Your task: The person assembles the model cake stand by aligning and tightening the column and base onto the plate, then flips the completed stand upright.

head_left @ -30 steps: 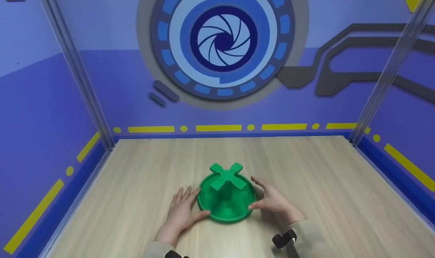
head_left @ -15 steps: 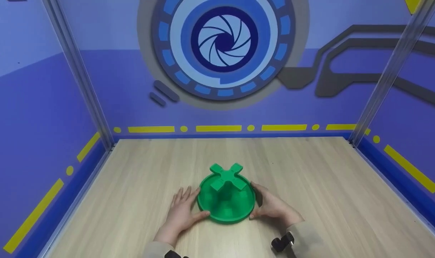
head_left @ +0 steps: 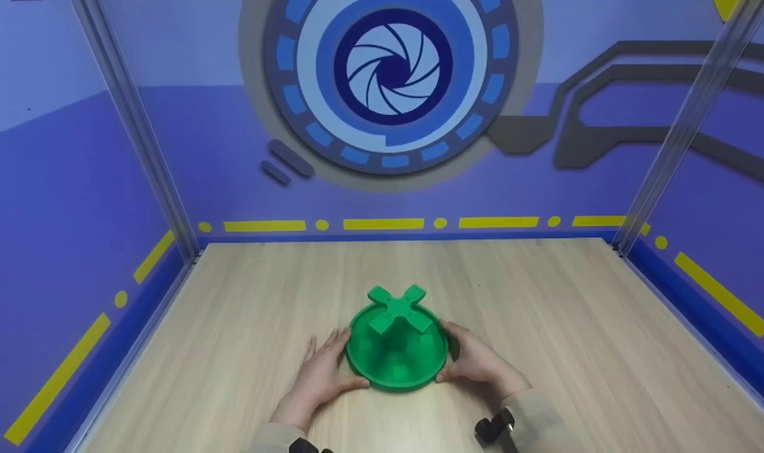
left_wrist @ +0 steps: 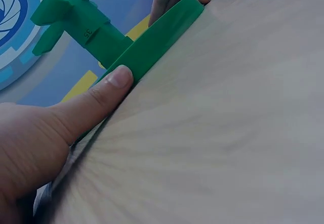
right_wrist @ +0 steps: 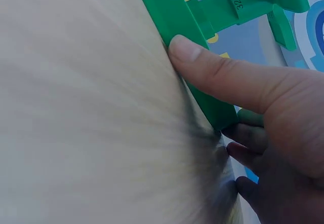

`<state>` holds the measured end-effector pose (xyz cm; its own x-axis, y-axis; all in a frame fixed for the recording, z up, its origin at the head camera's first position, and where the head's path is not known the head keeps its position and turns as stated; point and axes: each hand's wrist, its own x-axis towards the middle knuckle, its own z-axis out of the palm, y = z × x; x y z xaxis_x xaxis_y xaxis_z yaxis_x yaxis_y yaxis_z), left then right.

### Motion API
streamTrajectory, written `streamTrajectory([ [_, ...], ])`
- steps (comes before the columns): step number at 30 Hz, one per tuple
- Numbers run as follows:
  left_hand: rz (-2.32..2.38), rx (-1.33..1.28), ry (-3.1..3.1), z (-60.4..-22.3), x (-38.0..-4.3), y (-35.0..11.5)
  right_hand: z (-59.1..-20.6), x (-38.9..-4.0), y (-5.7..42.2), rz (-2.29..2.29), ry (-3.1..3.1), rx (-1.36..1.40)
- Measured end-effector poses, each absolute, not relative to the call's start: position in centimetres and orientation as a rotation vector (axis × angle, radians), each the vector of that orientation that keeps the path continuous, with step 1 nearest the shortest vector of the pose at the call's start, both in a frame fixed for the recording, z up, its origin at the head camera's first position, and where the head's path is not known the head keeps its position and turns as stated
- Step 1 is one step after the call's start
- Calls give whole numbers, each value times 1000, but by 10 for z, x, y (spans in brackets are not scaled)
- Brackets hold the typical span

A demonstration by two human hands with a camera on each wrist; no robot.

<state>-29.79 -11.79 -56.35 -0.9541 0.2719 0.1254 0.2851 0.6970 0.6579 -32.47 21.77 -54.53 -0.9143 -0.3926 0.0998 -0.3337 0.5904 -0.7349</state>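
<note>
A round green dish (head_left: 397,382) with a raised rim lies on the table. From it rises a stepped green post topped by a flat cross (head_left: 399,308) of several arms. My left hand (head_left: 322,377) holds the dish's left side, thumb at the near rim and fingers toward the back. On the opposite side my right hand (head_left: 479,362) grips the rim between thumb and fingers. In the left wrist view the thumb (left_wrist: 109,84) presses the dish's outer wall. The right wrist view shows the other thumb (right_wrist: 197,62) on that wall, with fingers bent near the table.
The wooden table (head_left: 262,283) spreads around the dish. Blue panels (head_left: 218,157) with yellow dashes stand at the back and sides, joined by metal posts (head_left: 677,126). A black device (head_left: 495,426) is strapped at the right wrist.
My right hand has moved in from slightly apart to grip the dish's right side. The left hand's fingers have drawn closer together against the rim. The dish stays in place.
</note>
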Motion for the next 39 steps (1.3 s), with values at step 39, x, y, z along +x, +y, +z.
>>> streamTrajectory([
  [39, -1439, -277, -2302, -552, -296, -115, -521, -320, 215, -1687, 2365, -626],
])
